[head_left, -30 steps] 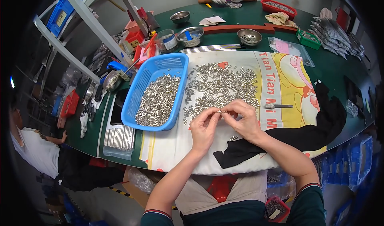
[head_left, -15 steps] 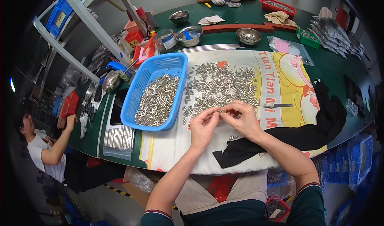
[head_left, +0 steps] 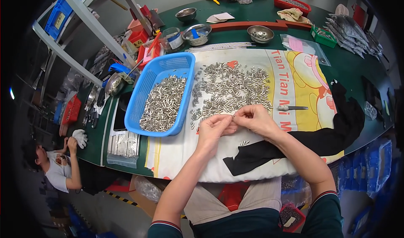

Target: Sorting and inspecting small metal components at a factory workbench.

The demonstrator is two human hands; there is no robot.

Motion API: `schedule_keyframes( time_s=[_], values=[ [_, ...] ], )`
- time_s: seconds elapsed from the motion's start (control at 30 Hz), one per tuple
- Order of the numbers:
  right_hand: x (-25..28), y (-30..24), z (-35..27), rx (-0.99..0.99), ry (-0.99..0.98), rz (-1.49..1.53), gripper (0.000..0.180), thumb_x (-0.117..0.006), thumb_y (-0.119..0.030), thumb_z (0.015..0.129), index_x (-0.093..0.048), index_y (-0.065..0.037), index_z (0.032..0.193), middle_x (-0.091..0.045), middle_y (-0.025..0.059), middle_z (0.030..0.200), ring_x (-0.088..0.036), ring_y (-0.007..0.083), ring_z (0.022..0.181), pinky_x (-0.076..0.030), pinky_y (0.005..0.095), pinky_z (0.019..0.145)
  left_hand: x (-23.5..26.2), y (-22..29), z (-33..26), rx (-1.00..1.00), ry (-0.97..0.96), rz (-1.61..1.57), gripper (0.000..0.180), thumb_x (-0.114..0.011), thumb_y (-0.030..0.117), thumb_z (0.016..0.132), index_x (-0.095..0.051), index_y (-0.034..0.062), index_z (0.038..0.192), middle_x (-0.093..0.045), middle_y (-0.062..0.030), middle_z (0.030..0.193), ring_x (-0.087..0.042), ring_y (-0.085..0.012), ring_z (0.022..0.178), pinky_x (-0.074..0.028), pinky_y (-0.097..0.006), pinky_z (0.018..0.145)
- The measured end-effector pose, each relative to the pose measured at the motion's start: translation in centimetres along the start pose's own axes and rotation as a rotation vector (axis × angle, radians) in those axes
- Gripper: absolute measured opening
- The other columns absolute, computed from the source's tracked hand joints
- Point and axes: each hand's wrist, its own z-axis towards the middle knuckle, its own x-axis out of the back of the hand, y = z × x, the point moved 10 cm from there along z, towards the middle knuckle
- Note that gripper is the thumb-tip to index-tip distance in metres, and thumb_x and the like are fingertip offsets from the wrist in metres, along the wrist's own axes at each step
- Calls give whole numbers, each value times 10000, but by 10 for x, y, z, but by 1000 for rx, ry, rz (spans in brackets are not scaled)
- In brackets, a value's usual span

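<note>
Over the near edge of a loose spread of small silvery metal pins (head_left: 229, 88), my two hands meet fingertip to fingertip. My left hand (head_left: 213, 130) is closed in a pinch, its other fingers curled. From the other side, my right hand (head_left: 257, 121) pinches at the same spot. A small metal piece (head_left: 233, 117) shows between the fingertips, mostly hidden. The pins lie on a printed cloth (head_left: 290, 86). Left of them stands a blue perforated basket (head_left: 131, 111) holding a heap of similar pins. A few pins (head_left: 244, 143) lie apart, just below my hands.
A black cloth (head_left: 256, 156) lies near my right forearm. A dark-tipped tool (head_left: 292, 108) rests to the right. Metal bowls (head_left: 261, 34) and long rods (head_left: 221, 47) lie beyond the cloth. Co-workers sit across the table and at left, near a white glove (head_left: 80, 138).
My left fingers have curled in more, and the piece between my fingertips shows less. At left, the co-worker has leaned and drawn the hands together; a white glove now shows on the table.
</note>
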Motion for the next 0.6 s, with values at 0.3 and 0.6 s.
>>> schedule_keyframes(
  time_s=[0.3,0.6],
  values=[
    [0,1,0,-7,-5,-35,193,-672,-143,750,-660,40,810,-619,33,680,-541,58,609,-438,210,549,-4,-1,-3,57,-34,-83,240,-509,140,921,-579,-65,1023,-651,-166,903,-660,-188,765,-555,-267,704],
    [3,6,-2,-101,-20,9,223,-600,-162,779,-664,46,828,-597,28,663,-487,58,554,-372,212,469,-6,-4,-3,130,-55,-143,238,-467,139,936,-557,-56,1039,-641,-207,927,-662,-221,798,-554,-287,732]
  ],
)
